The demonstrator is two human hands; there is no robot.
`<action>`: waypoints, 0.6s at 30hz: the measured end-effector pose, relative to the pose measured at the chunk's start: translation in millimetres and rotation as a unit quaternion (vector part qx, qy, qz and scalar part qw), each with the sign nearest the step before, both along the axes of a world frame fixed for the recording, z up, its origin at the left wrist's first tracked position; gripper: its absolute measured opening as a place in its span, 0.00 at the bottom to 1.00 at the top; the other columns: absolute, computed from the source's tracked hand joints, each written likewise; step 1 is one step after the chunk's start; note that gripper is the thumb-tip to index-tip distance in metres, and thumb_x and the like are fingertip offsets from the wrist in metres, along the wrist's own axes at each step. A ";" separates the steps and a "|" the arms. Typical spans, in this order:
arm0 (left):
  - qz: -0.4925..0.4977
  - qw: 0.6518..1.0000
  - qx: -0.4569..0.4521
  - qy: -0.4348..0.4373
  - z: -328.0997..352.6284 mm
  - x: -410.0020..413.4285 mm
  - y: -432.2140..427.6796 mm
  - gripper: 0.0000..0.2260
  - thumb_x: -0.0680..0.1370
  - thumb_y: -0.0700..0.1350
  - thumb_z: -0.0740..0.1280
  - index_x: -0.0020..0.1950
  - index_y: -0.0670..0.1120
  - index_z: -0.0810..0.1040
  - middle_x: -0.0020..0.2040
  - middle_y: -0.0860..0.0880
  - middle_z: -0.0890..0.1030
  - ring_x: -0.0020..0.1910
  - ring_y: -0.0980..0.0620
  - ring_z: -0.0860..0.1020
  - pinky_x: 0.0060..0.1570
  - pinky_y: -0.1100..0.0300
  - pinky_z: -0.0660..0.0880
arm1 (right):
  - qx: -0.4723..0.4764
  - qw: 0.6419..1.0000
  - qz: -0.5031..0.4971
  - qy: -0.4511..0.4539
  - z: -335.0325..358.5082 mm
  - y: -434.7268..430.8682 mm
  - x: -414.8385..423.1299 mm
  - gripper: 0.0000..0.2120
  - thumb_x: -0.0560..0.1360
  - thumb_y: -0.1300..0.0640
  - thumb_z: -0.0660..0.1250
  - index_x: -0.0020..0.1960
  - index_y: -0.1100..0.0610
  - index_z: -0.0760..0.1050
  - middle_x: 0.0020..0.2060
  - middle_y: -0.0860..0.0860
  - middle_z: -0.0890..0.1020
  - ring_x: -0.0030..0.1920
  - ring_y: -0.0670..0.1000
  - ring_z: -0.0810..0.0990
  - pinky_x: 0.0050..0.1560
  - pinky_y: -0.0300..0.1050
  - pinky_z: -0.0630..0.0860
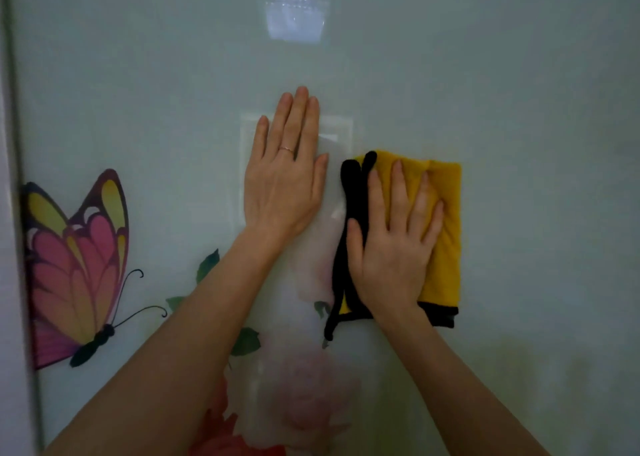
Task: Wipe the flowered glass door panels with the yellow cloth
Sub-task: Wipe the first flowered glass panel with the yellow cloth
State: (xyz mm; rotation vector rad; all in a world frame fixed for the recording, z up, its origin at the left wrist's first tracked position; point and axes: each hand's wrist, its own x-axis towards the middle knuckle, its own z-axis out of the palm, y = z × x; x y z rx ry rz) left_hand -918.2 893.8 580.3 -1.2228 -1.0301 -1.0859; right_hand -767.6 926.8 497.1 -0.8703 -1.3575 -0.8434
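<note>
Now flat and straight-fingered: left hand (pixel 284 185) on the glass door panel (pixel 519 75), right hand (pixel 391 248) on yellow cloth (pixel 446 220).

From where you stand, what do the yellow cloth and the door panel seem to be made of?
Yellow cloth: soft plush fabric, likely microfibre, matte, with black trim; it folds and dimples under the right hand. Door panel: probably glass, smooth and glossy; it mirrors a bright patch.

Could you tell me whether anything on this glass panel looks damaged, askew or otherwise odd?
Nothing stands out: the glass panel looks intact, and the right hand presses the yellow cloth flat against it.
</note>
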 end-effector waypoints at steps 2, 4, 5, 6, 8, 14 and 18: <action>-0.002 1.000 0.009 0.001 1.2 -0.8 -0.7 0.25 0.85 0.46 0.54 0.80 0.38 0.60 0.80 0.40 0.61 0.80 0.43 0.59 0.78 0.48 0.51 | -0.013 1.000 0.008 -0.017 -27.9 -7.1 -12.0 0.29 0.84 0.44 0.55 0.82 0.54 0.60 0.81 0.56 0.61 0.81 0.64 0.55 0.78 0.69 0.52; -0.010 1.000 0.008 0.006 1.1 -1.2 -1.9 0.24 0.84 0.45 0.54 0.80 0.38 0.61 0.80 0.40 0.62 0.80 0.43 0.59 0.78 0.49 0.50 | -0.021 0.997 0.026 -0.073 -63.5 -15.2 -23.9 0.29 0.84 0.44 0.56 0.82 0.53 0.58 0.81 0.56 0.60 0.81 0.62 0.52 0.79 0.68 0.49; -0.014 1.000 0.003 0.010 0.3 -2.2 -2.3 0.24 0.85 0.45 0.54 0.80 0.38 0.61 0.80 0.40 0.61 0.80 0.43 0.59 0.78 0.50 0.49 | -0.020 0.993 0.037 -0.110 -80.3 -18.3 -28.0 0.30 0.83 0.43 0.57 0.82 0.52 0.58 0.81 0.55 0.59 0.81 0.62 0.52 0.79 0.67 0.47; -0.016 1.000 -0.001 0.015 -0.2 -3.9 -2.6 0.24 0.85 0.45 0.54 0.80 0.39 0.61 0.80 0.40 0.61 0.80 0.43 0.59 0.78 0.50 0.49 | -0.017 0.988 0.045 -0.146 -94.1 -19.4 -30.1 0.30 0.83 0.43 0.58 0.82 0.52 0.59 0.81 0.54 0.59 0.81 0.61 0.53 0.79 0.66 0.46; -0.009 1.000 -0.006 0.023 -3.8 -9.9 -4.9 0.24 0.85 0.46 0.54 0.80 0.40 0.61 0.80 0.40 0.61 0.80 0.43 0.58 0.78 0.50 0.50 | -0.009 0.980 0.051 -0.191 -106.9 -19.6 -28.9 0.30 0.82 0.43 0.60 0.81 0.50 0.60 0.81 0.52 0.59 0.81 0.60 0.55 0.80 0.64 0.45; 0.003 0.999 -0.013 0.041 -10.4 -22.0 -10.6 0.23 0.85 0.47 0.53 0.80 0.42 0.63 0.80 0.40 0.62 0.79 0.42 0.59 0.78 0.49 0.51 | -0.003 0.992 0.064 -0.110 -62.3 -18.8 -30.9 0.28 0.82 0.45 0.62 0.80 0.49 0.64 0.81 0.52 0.61 0.81 0.61 0.57 0.80 0.64 0.47; 0.016 0.999 -0.017 0.044 -4.1 -37.4 -17.8 0.22 0.86 0.46 0.54 0.81 0.45 0.62 0.80 0.40 0.61 0.80 0.42 0.58 0.78 0.48 0.51 | -0.005 0.999 0.030 -0.031 -37.2 -21.8 -50.1 0.28 0.83 0.45 0.60 0.80 0.51 0.64 0.80 0.55 0.63 0.80 0.63 0.59 0.78 0.69 0.53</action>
